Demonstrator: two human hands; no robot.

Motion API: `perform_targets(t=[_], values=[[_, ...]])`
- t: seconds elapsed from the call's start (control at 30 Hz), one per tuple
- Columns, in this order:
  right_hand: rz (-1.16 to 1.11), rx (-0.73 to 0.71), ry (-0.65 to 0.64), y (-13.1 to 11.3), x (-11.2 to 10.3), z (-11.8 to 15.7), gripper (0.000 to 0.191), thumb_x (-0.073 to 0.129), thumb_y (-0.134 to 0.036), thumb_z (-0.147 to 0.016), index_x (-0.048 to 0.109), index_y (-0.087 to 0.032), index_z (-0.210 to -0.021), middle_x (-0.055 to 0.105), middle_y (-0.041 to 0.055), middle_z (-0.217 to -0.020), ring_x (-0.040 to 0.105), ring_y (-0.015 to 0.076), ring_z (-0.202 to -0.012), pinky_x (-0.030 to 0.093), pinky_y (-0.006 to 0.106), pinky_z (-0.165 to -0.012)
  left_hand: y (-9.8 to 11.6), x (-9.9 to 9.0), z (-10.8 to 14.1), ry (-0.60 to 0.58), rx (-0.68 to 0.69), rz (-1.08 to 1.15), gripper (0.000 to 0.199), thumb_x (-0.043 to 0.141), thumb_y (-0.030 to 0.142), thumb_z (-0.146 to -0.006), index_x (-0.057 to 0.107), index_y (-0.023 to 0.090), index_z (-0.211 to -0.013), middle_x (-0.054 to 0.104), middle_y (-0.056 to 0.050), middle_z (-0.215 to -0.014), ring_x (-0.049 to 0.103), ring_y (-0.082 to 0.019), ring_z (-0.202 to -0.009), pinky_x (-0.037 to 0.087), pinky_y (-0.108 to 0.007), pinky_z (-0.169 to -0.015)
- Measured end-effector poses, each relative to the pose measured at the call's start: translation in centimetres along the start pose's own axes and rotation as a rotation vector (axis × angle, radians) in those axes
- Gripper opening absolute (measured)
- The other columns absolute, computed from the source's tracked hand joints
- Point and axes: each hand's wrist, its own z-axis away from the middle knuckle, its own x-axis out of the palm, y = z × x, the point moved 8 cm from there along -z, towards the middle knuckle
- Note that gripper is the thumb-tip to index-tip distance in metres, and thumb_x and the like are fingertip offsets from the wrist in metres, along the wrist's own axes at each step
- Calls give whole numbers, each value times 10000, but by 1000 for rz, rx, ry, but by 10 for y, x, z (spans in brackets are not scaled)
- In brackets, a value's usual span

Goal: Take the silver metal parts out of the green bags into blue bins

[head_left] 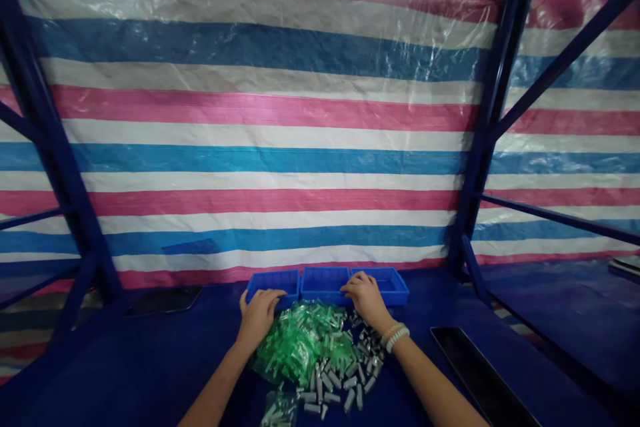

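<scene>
Three small blue plastic bins stand side by side: a left bin (274,279), a middle bin (325,295) and a right bin (395,297). My left hand (259,315) grips the front of the left bin, its thumb at the left corner and its fingers bent over the front rim. With bent fingers, my right hand (369,300) holds the bins' edge where the middle and right ones meet. Between my forearms lies a heap of green plastic pieces in clear bags (295,340). Loose grey cylindrical pieces (327,380) spread beside it, partly behind my right wrist.
A small clear bag of pieces (279,408) lies at the near edge. A dark flat device (475,373) rests on the blue table (150,353) at right, another dark phone-like slab (165,300) at back left. Blue metal posts (475,167) and a striped sheet (280,160) stand behind.
</scene>
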Motion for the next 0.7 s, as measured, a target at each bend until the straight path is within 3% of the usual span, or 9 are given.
perform_targets(t=[0.33, 0.47, 0.53, 0.7], values=[[2, -14, -58, 0, -10, 9, 260, 586, -97, -841, 734, -287, -940, 700, 33, -990, 499, 249, -1060, 296, 453, -954, 8, -4, 10, -12, 16, 38, 305, 458, 181, -865, 702, 353, -926, 761, 26, -921, 642, -222, -915, 177, -552, -1046], [-19, -26, -33, 18, -31, 10, 390, 614, -170, -840, 615, -244, -1223, 615, 88, -1187, 501, 254, -1109, 379, 409, -936, 9, -5, 9, -1, 20, 29, 305, 464, 186, -869, 702, 363, -935, 758, 32, -928, 653, -228, -928, 169, -561, -1048], [-11, 23, -21, 36, -43, 15, 465, 596, -154, -839, 550, -196, -1299, 609, 114, -1180, 529, 245, -1096, 415, 370, -918, 9, -4, 8, 5, 32, 26, 308, 462, 189, -875, 701, 367, -956, 756, 30, -945, 652, -229, -949, 156, -562, -1054], [95, 152, -109, 62, -49, 34, 348, 544, -67, -816, 676, -212, -1104, 663, 80, -1075, 621, 218, -996, 449, 299, -859, 5, 0, 3, 18, 40, 19, 305, 471, 204, -872, 706, 376, -963, 758, 25, -972, 654, -241, -958, 152, -579, -1049]])
